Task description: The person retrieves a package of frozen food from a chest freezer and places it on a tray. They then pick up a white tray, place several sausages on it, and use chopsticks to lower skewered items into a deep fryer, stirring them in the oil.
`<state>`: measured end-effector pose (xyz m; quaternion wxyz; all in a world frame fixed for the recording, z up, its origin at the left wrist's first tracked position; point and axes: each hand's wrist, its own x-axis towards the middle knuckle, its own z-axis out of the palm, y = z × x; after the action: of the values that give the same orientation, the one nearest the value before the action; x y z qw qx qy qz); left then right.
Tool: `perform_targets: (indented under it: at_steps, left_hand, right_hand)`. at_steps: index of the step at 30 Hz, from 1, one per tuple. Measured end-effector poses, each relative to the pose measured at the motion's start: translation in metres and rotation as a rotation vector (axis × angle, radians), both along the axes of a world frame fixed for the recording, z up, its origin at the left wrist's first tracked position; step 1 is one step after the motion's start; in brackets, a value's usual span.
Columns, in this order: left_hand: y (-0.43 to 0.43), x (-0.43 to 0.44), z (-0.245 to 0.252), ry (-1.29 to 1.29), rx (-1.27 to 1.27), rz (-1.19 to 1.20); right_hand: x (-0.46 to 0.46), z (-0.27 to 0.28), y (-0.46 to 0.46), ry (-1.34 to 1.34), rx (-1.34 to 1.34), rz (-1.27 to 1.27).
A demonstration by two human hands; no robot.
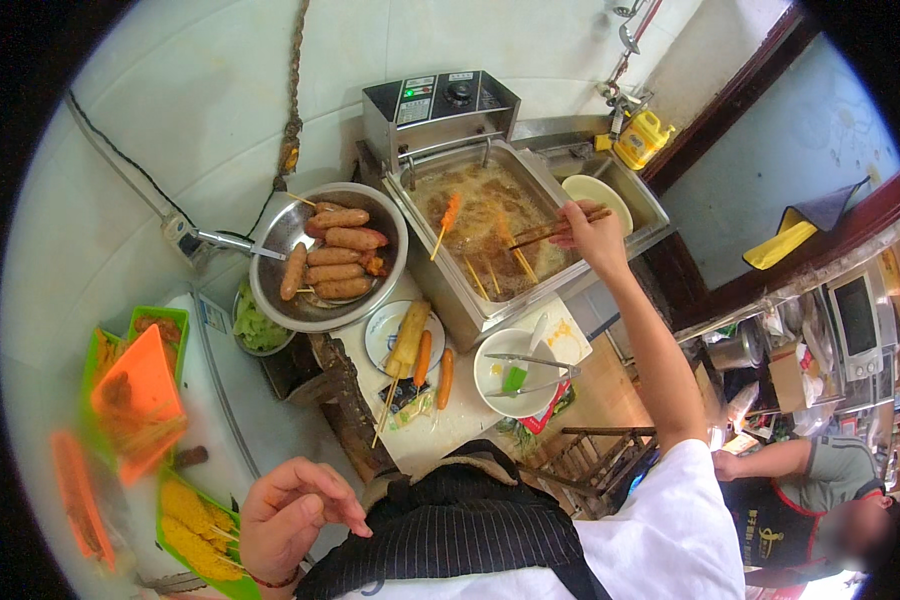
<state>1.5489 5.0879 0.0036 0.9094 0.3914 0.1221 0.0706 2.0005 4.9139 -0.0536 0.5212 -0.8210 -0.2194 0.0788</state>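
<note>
My right hand point(591, 234) grips wooden chopsticks point(536, 237), their tips over the bubbling oil point(487, 187) of a steel deep fryer point(457, 319). The tips meet a skewer point(521, 255) standing partly in the oil. An orange-coated skewer point(448, 216) leans near the left side, and a few more bare stick ends point(477, 279) poke up at the front. My left hand point(289, 514) hangs in front of my striped apron point(465, 540), fingers loosely bent and apart, holding nothing. It is nearest a green tray point(166, 541) of yellow-coated skewers point(195, 517).
A steel bowl point(394, 225) of sausages point(334, 255) stands left of the fryer. In front are a plate point(375, 330) with skewers and a white bowl point(487, 360) holding tongs point(532, 361). A sink point(649, 202) adjoins on the right. Another person point(787, 495) stands at far right.
</note>
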Motion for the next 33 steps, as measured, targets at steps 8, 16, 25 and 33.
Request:
perform_targets:
  at_steps: [8,16,25,33]
  left_hand:
    - [-0.005,-0.007,0.001,0.004,0.009,0.023]
    - [-0.008,-0.010,-0.001,-0.009,0.009,0.032]
    - [-0.010,-0.009,-0.001,-0.007,0.026,0.012]
    - [-0.013,-0.008,0.000,0.005,0.008,-0.003]
  right_hand:
    - [-0.015,0.010,0.010,-0.176,-0.103,0.067]
    - [0.008,-0.004,0.002,-0.164,-0.069,-0.004]
    - [0.013,-0.020,-0.010,0.250,0.150,-0.117]
    - [0.011,-0.025,-0.015,0.377,0.242,-0.114]
